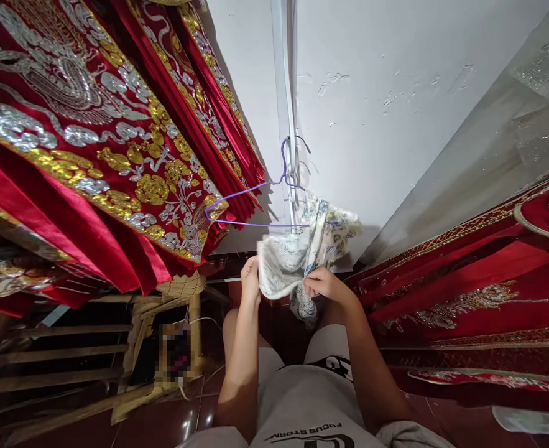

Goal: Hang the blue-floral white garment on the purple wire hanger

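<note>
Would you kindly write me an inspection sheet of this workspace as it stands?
Surface: glossy dark red floor; no table seen.
Job's things: pale printed cloth draped on a purple wire hanger, hooked by a white upright strip on the wall.
Clutter: wooden frame at lower left.
Hands: left hand and right hand both grip the cloth's lower part.
Cables: one thin pale cord by the frame, unclear.
Surroundings: red embroidered robes at left and right; white wall.
</note>
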Tool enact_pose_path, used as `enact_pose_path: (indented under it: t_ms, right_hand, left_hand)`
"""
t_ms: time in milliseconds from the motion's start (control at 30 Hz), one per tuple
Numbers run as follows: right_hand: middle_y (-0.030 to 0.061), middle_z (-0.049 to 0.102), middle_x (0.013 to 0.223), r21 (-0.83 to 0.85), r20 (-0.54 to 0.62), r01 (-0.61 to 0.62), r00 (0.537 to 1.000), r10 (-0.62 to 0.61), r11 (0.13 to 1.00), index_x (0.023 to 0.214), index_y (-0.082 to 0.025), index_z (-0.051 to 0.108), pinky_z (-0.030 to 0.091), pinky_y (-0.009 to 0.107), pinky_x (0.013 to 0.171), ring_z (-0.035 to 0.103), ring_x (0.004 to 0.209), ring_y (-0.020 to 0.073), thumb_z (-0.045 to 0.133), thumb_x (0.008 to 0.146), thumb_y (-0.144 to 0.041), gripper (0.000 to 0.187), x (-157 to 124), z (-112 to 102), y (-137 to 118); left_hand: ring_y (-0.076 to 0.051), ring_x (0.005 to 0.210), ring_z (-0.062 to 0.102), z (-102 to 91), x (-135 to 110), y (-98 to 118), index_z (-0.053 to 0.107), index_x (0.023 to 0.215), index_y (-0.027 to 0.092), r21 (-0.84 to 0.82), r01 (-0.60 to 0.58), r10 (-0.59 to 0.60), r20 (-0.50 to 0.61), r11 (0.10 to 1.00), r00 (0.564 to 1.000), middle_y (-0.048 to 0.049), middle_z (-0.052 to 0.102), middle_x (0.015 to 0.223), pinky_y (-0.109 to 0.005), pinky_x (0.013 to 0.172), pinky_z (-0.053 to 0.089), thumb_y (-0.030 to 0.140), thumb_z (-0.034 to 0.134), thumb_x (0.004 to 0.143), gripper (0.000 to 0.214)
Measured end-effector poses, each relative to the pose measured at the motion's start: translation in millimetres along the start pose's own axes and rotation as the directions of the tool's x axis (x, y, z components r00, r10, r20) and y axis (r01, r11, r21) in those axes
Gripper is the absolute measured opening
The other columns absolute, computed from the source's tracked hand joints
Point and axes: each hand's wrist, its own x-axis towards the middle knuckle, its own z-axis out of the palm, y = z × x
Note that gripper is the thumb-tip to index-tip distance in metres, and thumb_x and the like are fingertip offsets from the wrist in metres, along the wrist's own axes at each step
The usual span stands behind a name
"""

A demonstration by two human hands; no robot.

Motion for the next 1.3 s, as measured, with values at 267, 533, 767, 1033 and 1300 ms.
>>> enact_pose_path:
  t_ms: [267, 533, 767, 1033, 1300]
  right_hand:
    - [0.0082, 0.072, 0.103, 0.255, -0.202, 0.206, 0.967, -0.156, 0.945, 0.104, -0.024, 0.071, 0.050, 0.037, 0.100, 0.065, 0.112, 0.0245, 0.036, 0.095, -0.074, 0.061, 22.4, 30.6, -11.7]
    - [0.0010, 0.066, 0.074, 0.054, 0.140, 0.238, 0.960, -0.243, 0.970, 0.081, -0.018, 0.066, 0.050, 0.030, 0.068, 0.061, 0.072, 0.0196, 0.078, 0.069, -0.035, 0.025, 16.4, -6.8, -49.6]
    - [0.0075, 0.073, 0.116, -0.258, -0.285, 0.377, 0.850, -0.443, 0.890, 0.112, -0.017, 0.072, 0.051, 0.034, 0.093, 0.065, 0.104, 0.0253, 0.060, 0.071, -0.019, 0.043, 61.0, -63.5, -80.0]
    - [0.0030, 0.070, 0.081, -0.299, -0.304, 0.264, 0.885, -0.354, 0.917, 0.086, -0.020, 0.070, 0.049, 0.032, 0.076, 0.060, 0.080, 0.0218, 0.050, 0.072, -0.024, 0.024, 103.1, -55.3, -60.1]
    - [-0.0031, 0.036, 0.058, -0.374, -0.357, 0.301, 0.827, -0.435, 0.877, 0.060, -0.024, 0.036, 0.027, 0.028, 0.055, 0.030, 0.060, 0.0138, 0.047, 0.065, -0.026, 0.012, 51.5, -86.1, -48.2]
  left_hand:
    - [-0.024, 0.097, 0.063, 49.0, -48.7, 46.5, 0.067, 0.085, 0.020, 0.286, -0.453, 0.254, 0.530, 0.845, 0.809, -0.0085, 0.066, 0.097, -0.036, 0.091, 0.051, 0.054, 0.058, 0.095, 0.037]
    - [-0.024, 0.098, 0.067, 33.3, -24.7, 54.3, 0.066, 0.125, 0.021, 0.374, -0.570, 0.067, 0.793, 0.732, 0.606, -0.0091, 0.072, 0.104, -0.034, 0.088, 0.055, 0.051, 0.052, 0.100, 0.042]
    - [-0.021, 0.075, 0.064, -22.4, -16.5, 61.3, 0.074, 0.093, 0.014, 0.667, -0.546, -0.284, 0.727, 0.507, 0.625, -0.0038, 0.074, 0.087, -0.028, 0.070, 0.049, 0.049, 0.057, 0.094, 0.038]
    - [-0.034, 0.095, 0.073, -27.7, -3.9, 107.1, 0.071, 0.101, 0.016, 0.848, -0.442, -0.444, 0.289, -0.293, 0.848, -0.0187, 0.076, 0.103, -0.037, 0.079, 0.050, 0.029, 0.051, 0.092, 0.026]
    - [-0.036, 0.123, 0.063, -28.5, 25.7, 122.5, 0.063, 0.109, 0.012, 0.840, -0.530, 0.048, 0.538, -0.115, 0.842, -0.0244, 0.068, 0.124, -0.052, 0.106, 0.048, 0.019, 0.038, 0.093, 0.031]
